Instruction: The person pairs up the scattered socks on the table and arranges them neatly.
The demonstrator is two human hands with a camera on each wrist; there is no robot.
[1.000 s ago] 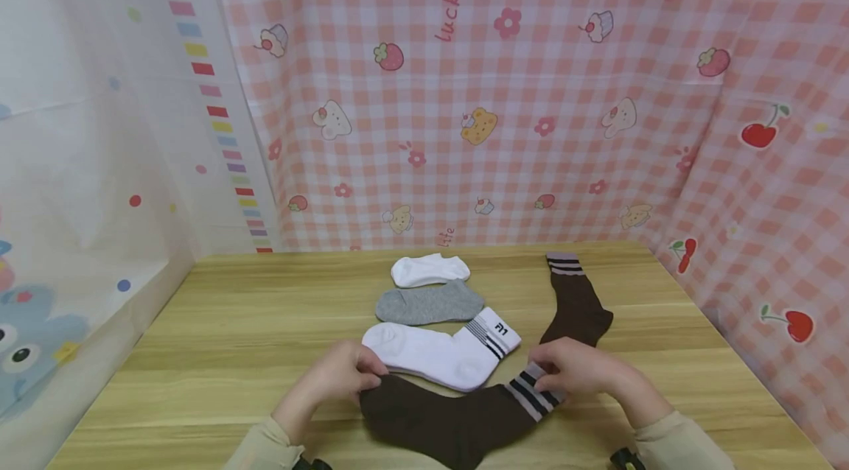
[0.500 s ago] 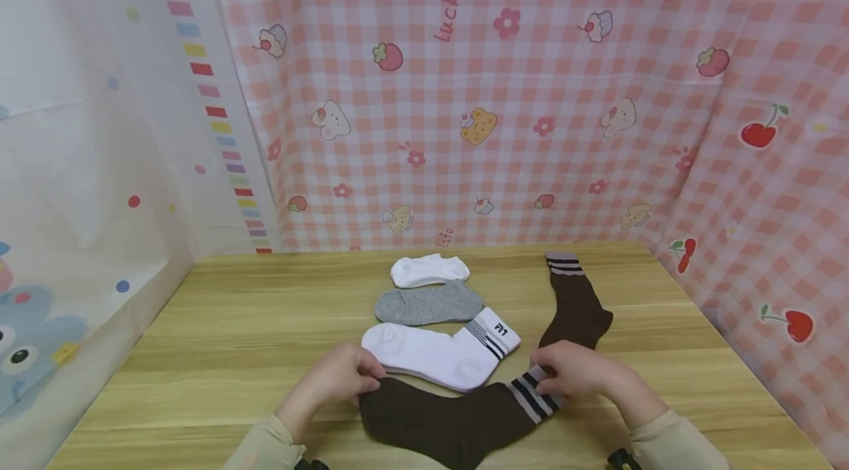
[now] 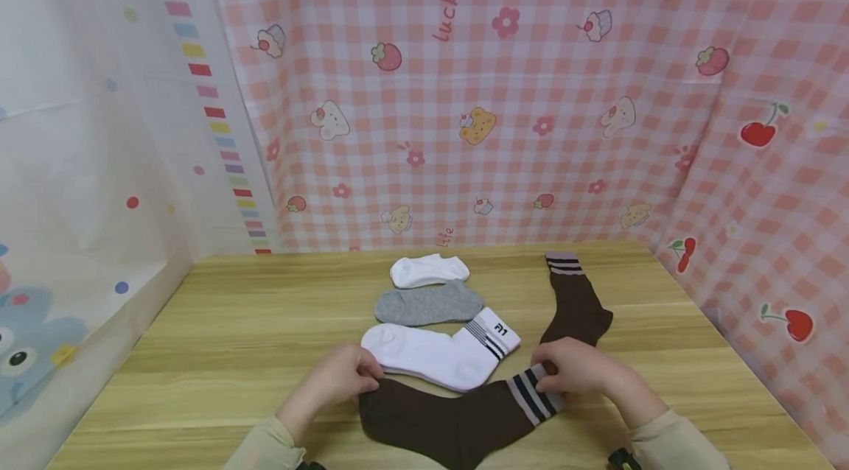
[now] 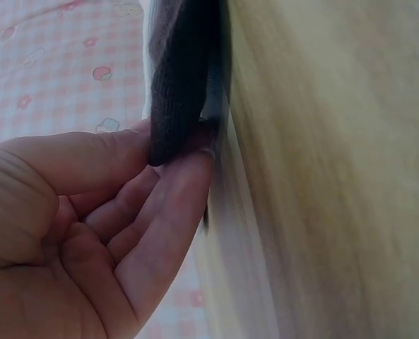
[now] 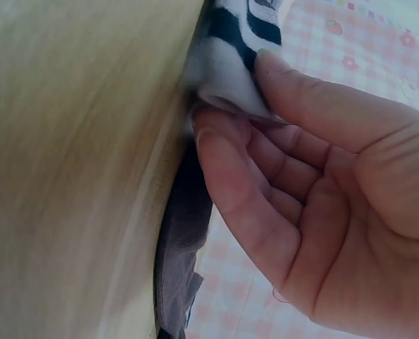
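A dark brown sock with a grey-and-black striped cuff lies across the table's front, its heel toward the bottom of the head view. My left hand pinches its toe end between thumb and fingers; the left wrist view shows the toe of the sock in that pinch. At the cuff, my right hand pinches the striped opening, thumb on top and fingers beneath, as the striped cuff shows in the right wrist view. Right behind the brown sock lies a white sock with black stripes and lettering.
A grey ankle sock and a short white sock lie farther back in a column. Another brown sock with a striped cuff lies at the right, partly behind my right hand. Wooden tabletop; a pink checked curtain hangs behind.
Almost nothing moves: both hands keep their pinch at the brown sock's two ends, and the sock's near edge shifts very slightly. The other socks stay in place.
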